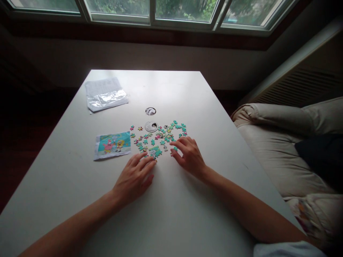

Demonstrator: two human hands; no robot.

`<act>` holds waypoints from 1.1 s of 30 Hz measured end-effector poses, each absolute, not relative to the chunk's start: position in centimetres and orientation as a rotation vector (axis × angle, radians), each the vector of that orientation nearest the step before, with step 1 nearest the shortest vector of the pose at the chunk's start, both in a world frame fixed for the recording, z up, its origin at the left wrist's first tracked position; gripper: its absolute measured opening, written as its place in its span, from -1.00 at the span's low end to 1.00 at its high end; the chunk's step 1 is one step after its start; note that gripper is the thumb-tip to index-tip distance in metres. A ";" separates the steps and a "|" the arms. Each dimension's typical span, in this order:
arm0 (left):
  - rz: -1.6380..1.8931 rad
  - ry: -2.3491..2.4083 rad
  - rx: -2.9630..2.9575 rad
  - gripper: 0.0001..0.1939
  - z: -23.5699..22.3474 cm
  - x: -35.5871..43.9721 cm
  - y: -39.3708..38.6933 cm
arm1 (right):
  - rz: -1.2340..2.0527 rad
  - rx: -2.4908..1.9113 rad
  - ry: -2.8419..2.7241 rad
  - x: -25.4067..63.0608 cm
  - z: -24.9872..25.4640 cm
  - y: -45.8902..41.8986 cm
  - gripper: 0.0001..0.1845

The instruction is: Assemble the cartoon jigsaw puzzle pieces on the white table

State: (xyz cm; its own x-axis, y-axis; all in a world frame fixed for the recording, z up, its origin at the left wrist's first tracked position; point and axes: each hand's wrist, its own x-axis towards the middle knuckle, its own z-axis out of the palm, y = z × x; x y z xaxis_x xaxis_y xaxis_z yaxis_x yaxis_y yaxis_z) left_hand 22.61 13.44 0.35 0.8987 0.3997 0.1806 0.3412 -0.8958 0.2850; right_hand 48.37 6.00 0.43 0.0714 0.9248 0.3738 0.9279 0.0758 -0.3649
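My left hand [137, 173] lies palm down with its fingers stretched out. Its fingertips rest at the lower edge of a small joined patch of jigsaw puzzle [154, 152]. To the right, my right hand [189, 155] hovers low, thumb and index finger apart around a loose teal puzzle piece [175, 148]; I cannot tell whether they touch it. Many loose puzzle pieces [167, 135], mostly teal with some pink and yellow, are scattered beyond both hands. Left of them lies a picture sheet [114, 145] printed with cartoon figures.
A paper in a clear plastic bag [105, 94] lies at the back left of the white table [171, 207]. Two round table openings [150, 111] sit behind the pieces, the nearer with a cover [148, 126]. A light padded sofa [262, 142] stands along the right side.
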 end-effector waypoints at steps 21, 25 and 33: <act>0.348 0.444 2.914 -0.53 -0.7 22.6 14.6 | 0.001 -1.846 -1.327 55.9 -3.8 9.0 -0.72; 0.363 0.433 2.891 -0.50 -0.6 22.7 14.7 | -0.002 -1.860 -1.340 55.8 -3.6 8.9 -0.73; 0.361 0.447 2.874 -0.50 -0.5 22.6 14.4 | -0.003 -1.879 -1.391 55.3 -3.4 8.5 -0.77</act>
State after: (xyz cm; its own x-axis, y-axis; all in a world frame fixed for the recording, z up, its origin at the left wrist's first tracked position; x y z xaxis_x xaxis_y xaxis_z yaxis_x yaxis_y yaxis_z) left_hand 22.62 14.37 -0.47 0.9241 0.3214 0.2069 0.2697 -0.9318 0.2427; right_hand 55.34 8.54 -3.38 0.4000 0.8093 0.4303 0.8110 -0.0938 -0.5774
